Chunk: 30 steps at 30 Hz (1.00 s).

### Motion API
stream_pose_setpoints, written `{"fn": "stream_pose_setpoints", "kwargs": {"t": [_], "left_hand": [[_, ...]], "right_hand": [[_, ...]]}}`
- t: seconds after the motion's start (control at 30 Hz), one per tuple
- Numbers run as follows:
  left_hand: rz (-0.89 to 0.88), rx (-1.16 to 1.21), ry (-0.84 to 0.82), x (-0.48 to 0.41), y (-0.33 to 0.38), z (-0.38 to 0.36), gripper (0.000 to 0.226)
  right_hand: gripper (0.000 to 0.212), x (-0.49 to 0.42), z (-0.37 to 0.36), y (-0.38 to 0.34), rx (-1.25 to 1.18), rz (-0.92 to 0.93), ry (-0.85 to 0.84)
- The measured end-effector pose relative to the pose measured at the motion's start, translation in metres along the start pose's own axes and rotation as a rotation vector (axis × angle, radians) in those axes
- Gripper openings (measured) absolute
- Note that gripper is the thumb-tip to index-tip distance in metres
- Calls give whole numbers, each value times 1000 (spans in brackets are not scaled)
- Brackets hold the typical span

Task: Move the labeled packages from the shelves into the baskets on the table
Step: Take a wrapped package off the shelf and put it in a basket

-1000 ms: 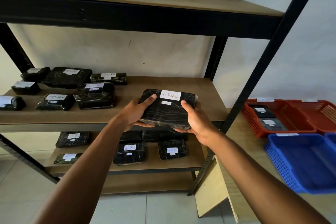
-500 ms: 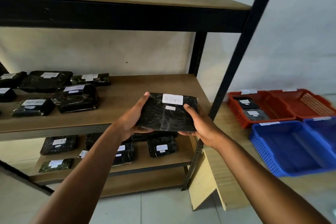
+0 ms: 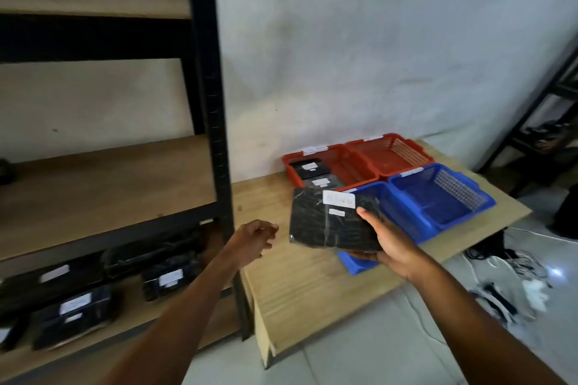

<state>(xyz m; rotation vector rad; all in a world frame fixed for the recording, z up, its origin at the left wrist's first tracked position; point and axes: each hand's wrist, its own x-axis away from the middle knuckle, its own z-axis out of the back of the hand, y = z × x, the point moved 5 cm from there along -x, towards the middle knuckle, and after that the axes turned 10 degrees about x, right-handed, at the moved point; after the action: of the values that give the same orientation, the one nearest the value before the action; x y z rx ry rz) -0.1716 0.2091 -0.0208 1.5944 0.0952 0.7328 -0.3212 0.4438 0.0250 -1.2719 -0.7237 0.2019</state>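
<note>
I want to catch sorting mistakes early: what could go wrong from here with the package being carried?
1. Only the right hand grips the package, by one end, with the left hand off it; the plastic wrap could slip and it could drop onto the table.
2. It hangs over the near blue basket, right beside the red basket that holds two other packages; it may land in the wrong one. Its label is too blurred to read.

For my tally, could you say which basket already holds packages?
The rear-left red basket, nearest the shelf: two labeled packages lie inside; none show in the others.
</note>
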Motion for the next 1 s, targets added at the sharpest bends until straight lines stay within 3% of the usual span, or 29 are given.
{"fn": "stream_pose_setpoints", "kwargs": {"t": [0.13, 0.23, 0.43, 0.63, 0.77, 1.0], "left_hand": [[-218, -138, 87, -30, 19, -70, 9], [-279, -188, 141, -50, 29, -103, 8], [-253, -243, 203, -124, 37, -132, 11], [-254, -261, 318, -214, 43, -150, 17], [-227, -325, 419, -271, 45, -151, 32], [-292, -655, 320, -344, 41, -171, 55]], "right_hand": [[36, -9, 76, 17, -120, -71, 150], [30, -18, 107, 18, -221, -98, 190], [23, -71, 144, 21, -264, -133, 208], [38, -161, 168, 18, -231, -176, 165], [27, -219, 170, 12, -276, -255, 137], [23, -313, 158, 6, -346, -347, 116]]}}
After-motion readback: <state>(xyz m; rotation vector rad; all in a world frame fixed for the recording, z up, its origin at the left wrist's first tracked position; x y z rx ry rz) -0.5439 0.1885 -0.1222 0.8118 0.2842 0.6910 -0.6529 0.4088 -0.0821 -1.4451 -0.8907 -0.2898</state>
